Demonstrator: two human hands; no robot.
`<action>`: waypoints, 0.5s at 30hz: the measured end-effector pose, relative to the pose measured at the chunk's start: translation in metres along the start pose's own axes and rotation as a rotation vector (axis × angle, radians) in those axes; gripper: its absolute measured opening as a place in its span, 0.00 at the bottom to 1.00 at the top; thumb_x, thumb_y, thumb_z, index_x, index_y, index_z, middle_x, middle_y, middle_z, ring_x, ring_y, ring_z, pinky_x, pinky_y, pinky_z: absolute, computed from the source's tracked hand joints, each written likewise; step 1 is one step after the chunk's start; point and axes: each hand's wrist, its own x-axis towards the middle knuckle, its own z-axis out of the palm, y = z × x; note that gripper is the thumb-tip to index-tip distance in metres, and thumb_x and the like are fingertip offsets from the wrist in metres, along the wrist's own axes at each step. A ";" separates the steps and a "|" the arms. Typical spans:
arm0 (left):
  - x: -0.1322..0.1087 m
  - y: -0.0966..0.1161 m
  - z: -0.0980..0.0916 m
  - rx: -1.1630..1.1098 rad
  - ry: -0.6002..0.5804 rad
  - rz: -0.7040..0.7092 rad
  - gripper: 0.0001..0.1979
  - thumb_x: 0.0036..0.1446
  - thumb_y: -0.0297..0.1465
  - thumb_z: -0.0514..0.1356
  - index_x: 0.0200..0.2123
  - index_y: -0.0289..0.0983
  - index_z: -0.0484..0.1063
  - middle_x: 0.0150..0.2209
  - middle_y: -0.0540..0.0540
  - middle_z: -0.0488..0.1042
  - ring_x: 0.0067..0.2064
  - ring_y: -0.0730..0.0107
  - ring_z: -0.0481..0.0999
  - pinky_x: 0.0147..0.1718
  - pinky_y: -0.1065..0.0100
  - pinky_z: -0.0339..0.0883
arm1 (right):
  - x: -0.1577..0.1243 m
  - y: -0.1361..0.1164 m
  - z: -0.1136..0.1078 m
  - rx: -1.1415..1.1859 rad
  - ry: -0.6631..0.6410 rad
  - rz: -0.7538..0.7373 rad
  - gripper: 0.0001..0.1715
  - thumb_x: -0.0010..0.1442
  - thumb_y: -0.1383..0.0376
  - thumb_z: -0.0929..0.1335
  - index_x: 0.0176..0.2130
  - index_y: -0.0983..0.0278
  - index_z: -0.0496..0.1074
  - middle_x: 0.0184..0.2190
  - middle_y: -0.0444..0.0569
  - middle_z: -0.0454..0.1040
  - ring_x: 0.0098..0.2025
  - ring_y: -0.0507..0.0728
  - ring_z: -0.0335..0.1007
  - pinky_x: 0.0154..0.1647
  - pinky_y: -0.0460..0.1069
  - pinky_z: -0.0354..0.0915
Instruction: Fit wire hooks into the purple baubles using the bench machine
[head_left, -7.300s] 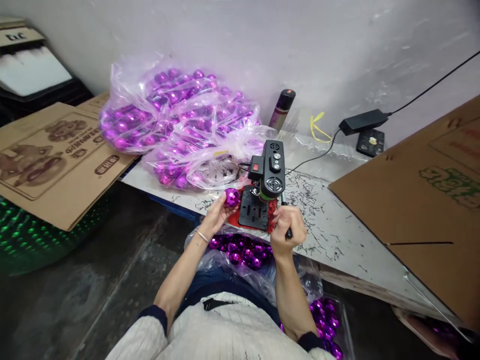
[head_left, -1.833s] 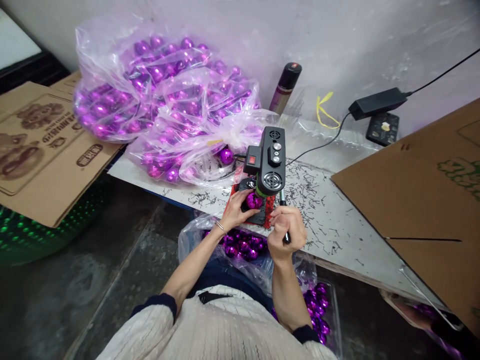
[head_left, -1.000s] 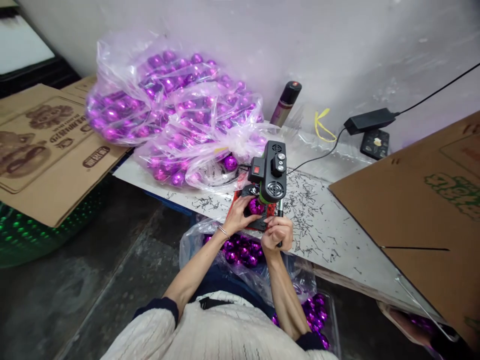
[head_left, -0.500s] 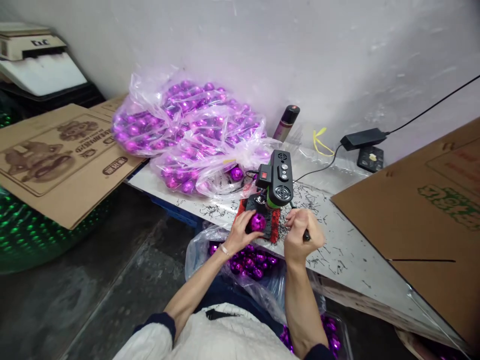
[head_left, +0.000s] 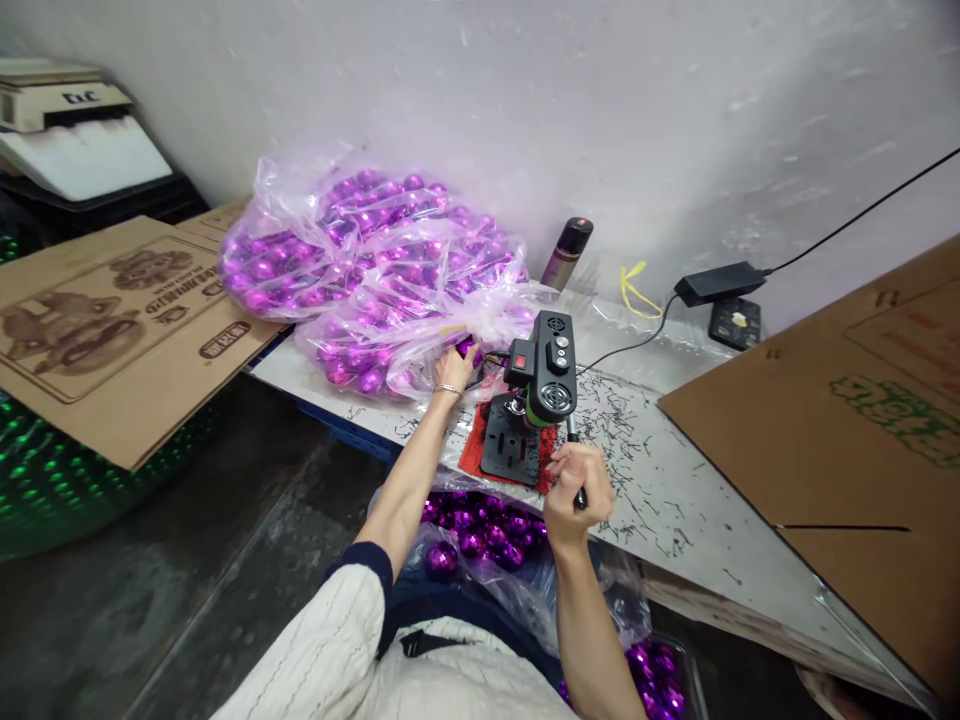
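My left hand (head_left: 454,367) reaches to the mouth of a clear plastic bag (head_left: 307,215), its fingers closed on a shiny purple ball (head_left: 469,346). My right hand (head_left: 579,490) is wrapped round the black-tipped lever handle (head_left: 580,499) of a small black bench drill press (head_left: 556,362). The slotted base plate (head_left: 504,452) of the press has no ball on it and rests on a red mat (head_left: 472,452). Below the table edge, more purple balls (head_left: 495,535) lie in an open plastic bag at my lap.
Thin black shavings litter the white table (head_left: 660,480). Behind the press stand a spray can (head_left: 568,252) and a black power adapter (head_left: 721,283) with its cable. Cardboard boxes flank me left (head_left: 90,330) and right (head_left: 840,420). A container of purple balls (head_left: 656,675) sits low at right.
My left hand has left the press plate and moved up to the bag mouth. The ball that was on the plate is gone from there. My right hand has shifted slightly left and down with the lever.
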 end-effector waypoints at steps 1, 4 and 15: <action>0.008 0.005 0.003 0.008 -0.040 -0.042 0.25 0.62 0.46 0.62 0.49 0.28 0.75 0.50 0.24 0.78 0.57 0.41 0.77 0.56 0.52 0.67 | 0.000 0.000 0.000 -0.003 -0.003 0.000 0.18 0.66 0.73 0.61 0.25 0.61 0.65 0.24 0.43 0.69 0.28 0.52 0.68 0.30 0.49 0.61; 0.013 0.008 0.006 -0.121 -0.090 -0.093 0.24 0.57 0.45 0.67 0.45 0.29 0.77 0.49 0.28 0.80 0.57 0.43 0.77 0.56 0.53 0.68 | 0.001 -0.001 -0.001 -0.017 -0.012 -0.014 0.17 0.66 0.73 0.61 0.26 0.61 0.65 0.24 0.43 0.69 0.28 0.52 0.68 0.30 0.49 0.61; -0.107 -0.041 -0.031 -0.718 -0.259 0.074 0.31 0.58 0.44 0.67 0.59 0.35 0.67 0.55 0.36 0.77 0.54 0.59 0.80 0.55 0.58 0.74 | 0.006 -0.002 0.001 -0.016 -0.003 -0.001 0.18 0.67 0.71 0.61 0.26 0.61 0.64 0.24 0.43 0.69 0.29 0.52 0.69 0.31 0.49 0.62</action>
